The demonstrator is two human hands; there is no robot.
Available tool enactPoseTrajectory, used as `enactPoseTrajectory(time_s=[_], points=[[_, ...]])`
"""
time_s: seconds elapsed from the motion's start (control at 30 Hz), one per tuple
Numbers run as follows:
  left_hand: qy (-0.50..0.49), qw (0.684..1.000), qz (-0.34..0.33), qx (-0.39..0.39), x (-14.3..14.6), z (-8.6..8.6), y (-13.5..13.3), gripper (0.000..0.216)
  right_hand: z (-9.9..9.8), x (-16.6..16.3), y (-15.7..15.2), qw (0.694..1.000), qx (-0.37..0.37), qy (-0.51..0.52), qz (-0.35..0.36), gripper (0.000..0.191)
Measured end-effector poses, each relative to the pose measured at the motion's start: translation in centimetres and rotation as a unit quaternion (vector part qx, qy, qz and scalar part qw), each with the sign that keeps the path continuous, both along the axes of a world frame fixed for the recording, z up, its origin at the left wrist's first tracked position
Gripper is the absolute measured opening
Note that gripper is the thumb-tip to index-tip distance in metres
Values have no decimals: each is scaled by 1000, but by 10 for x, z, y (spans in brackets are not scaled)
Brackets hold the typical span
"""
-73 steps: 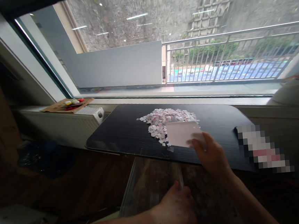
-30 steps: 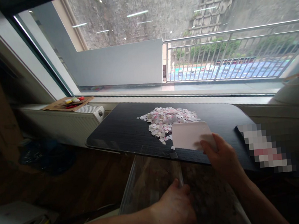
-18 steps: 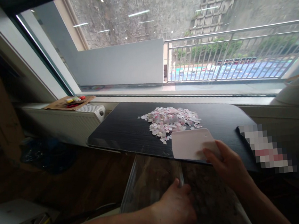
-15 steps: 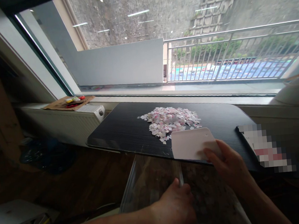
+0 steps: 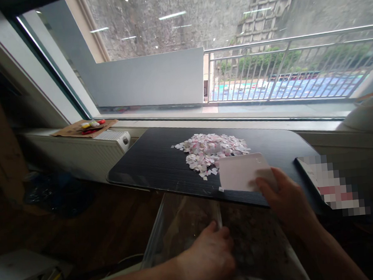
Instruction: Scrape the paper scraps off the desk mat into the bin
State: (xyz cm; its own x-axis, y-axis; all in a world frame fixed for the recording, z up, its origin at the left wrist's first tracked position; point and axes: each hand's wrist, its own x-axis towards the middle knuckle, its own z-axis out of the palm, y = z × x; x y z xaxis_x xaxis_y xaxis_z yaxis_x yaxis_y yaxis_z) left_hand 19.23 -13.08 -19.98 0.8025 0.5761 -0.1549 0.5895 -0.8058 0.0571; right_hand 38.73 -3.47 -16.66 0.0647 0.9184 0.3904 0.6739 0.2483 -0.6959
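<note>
Since half a second ago the white scraper card (image 5: pixel 241 173) has slid away from the near edge, back up against the heap, and the left hand (image 5: pixel 207 256) has shifted a little to the left along the bag. Now the right hand (image 5: pixel 284 194) has its grip clamped on the card's right near corner, thumb on top, the card lying almost flat on the dark surface (image 5: pixel 149 165). Its far left edge touches the pile of paper scraps (image 5: pixel 210 151), which sits mid-surface. Below the near edge, the left hand's grip is closed on the rim of a clear plastic bag (image 5: pixel 181 227). On the radiator at far left lies a cardboard sheet (image 5: pixel 74 130).
</note>
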Motion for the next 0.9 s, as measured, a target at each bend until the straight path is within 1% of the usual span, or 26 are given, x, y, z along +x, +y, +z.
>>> enactPoseTrajectory(time_s=[0.2,0.33,0.4,0.47,0.53,0.63,0.77,0.9], points=[[11,998,56,-21,-9,8,1,8,20,24,-24,999,-28,-4,-21,27],[19,998,54,-27,-6,6,3,9,23,30,-27,999,-1,-2,-51,26],[20,998,53,-29,-4,4,2,9,20,29,-20,999,10,25,-45,26],[18,998,53,-24,-4,4,2,11,12,29,-9,998,-1,62,-17,26],[8,998,54,-17,-7,5,2,13,2,32,3,995,-36,92,19,26],[-10,998,58,-15,-12,8,1,15,-13,41,16,983,-91,152,44,29],[-6,997,72,-19,-14,10,1,15,-24,48,21,964,-135,215,77,32],[3,997,74,-29,-13,9,1,14,-27,47,22,959,-145,228,89,34]])
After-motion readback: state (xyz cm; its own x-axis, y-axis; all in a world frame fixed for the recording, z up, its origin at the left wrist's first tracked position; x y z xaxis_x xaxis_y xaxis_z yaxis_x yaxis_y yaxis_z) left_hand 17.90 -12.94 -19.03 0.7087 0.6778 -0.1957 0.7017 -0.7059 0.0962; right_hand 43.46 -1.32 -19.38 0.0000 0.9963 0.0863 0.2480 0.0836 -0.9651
